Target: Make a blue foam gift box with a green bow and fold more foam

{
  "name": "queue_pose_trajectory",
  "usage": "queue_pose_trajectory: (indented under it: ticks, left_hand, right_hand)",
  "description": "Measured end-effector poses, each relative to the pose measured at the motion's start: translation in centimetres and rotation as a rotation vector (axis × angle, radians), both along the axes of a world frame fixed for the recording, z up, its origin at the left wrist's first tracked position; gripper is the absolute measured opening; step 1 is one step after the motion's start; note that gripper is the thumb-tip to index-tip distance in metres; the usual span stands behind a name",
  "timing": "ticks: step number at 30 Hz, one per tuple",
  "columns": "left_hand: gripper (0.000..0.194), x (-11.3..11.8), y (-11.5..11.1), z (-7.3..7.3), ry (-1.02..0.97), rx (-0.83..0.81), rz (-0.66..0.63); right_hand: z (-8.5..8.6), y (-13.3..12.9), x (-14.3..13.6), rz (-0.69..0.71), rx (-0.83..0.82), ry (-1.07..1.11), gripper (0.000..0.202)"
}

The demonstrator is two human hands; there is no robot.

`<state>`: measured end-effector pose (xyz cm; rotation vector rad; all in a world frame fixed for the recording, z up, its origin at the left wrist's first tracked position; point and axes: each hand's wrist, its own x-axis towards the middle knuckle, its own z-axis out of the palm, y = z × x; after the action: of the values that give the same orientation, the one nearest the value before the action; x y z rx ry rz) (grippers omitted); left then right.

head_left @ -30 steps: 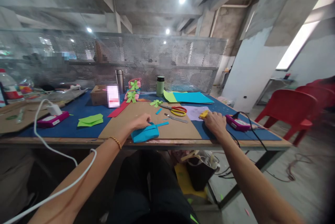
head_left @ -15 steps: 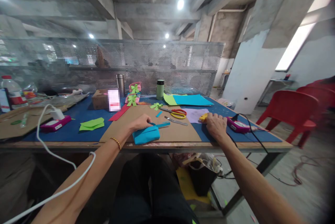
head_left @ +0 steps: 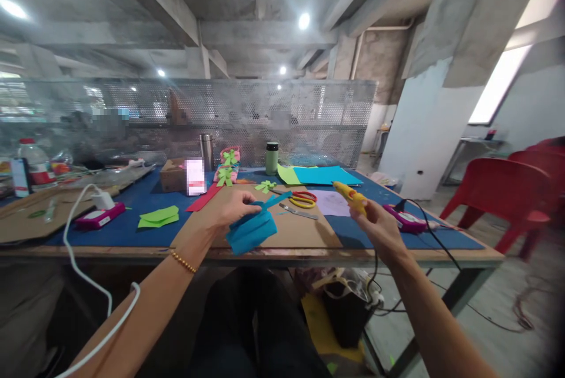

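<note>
My left hand (head_left: 241, 207) pinches a folded blue paper piece (head_left: 252, 233) by its upper edge, tilted over the brown cardboard (head_left: 309, 231). A narrow blue strip (head_left: 278, 198) sticks out from its top toward the right. In my right hand (head_left: 375, 222) is a yellow glue gun (head_left: 351, 194), raised above the table with its nozzle pointing up and left; a dark cord hangs below the hand. Between the hands lie scissors (head_left: 303, 199) with red and yellow handles and a metal blade tool (head_left: 298, 211).
Purple paper (head_left: 332, 204) and blue sheets (head_left: 326, 175) lie at right, near a magenta power strip (head_left: 408, 220). Green paper (head_left: 159, 216) and another magenta strip (head_left: 100, 216) with a white cable are at left. A green bottle (head_left: 272, 160) stands behind. A bin (head_left: 342, 313) sits below the table.
My right hand has lifted the yellow glue gun off the table and turned it nozzle-up. My left hand has raised and tilted the blue paper piece. The camera view has shifted slightly.
</note>
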<state>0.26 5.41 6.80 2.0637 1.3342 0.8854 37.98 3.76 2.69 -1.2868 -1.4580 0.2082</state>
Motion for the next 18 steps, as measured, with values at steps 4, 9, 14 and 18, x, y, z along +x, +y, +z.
queue_pose_trajectory:
  ticks: [4,9,14,18]
  left_hand:
    - [0.03,0.6,-2.2,0.8,-0.053,-0.031,-0.041]
    - [0.023,1.4,-5.8,2.7,-0.019,0.019,-0.011]
    - [0.02,1.4,-6.2,1.9,-0.022,0.128,-0.031]
    - [0.023,1.6,-5.5,0.8,-0.024,0.152,-0.023]
  right_hand:
    - [0.0,-4.1,-4.5,0.225,-0.044,0.24,0.046]
    - [-0.4,-8.1,-8.8,0.412,-0.115,0.26,0.043]
    - [-0.5,-10.1,-9.5,0.544,-0.128,0.189,0.043]
    - [-0.6,-11.0,-9.3,0.565,-0.152,0.096,0.041]
